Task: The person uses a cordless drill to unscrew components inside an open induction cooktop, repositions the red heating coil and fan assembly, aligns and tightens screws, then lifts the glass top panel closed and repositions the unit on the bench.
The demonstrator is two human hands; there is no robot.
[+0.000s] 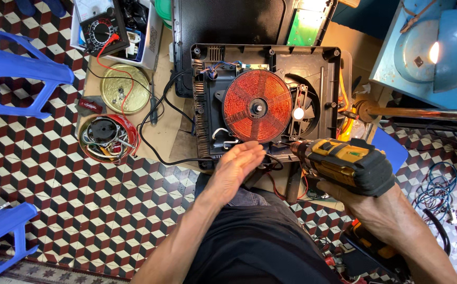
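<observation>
An opened induction cooker [207,100] lies on a cardboard sheet, its black housing exposed with a round copper coil [257,105] in the middle and a fan [307,108] to the right. My left hand [236,165] hovers flat with fingers together at the cooker's near edge, holding nothing. My right hand [368,202] grips a yellow and black cordless drill [347,160], its nose pointing left toward the housing's near right corner.
A round tin of screws and parts [107,139], a gold lid [124,88] and a multimeter [101,29] with a red lead lie to the left. Blue plastic stools [13,68] stand on the patterned floor. A blue lamp [439,50] glows at right, above loose wires [439,192].
</observation>
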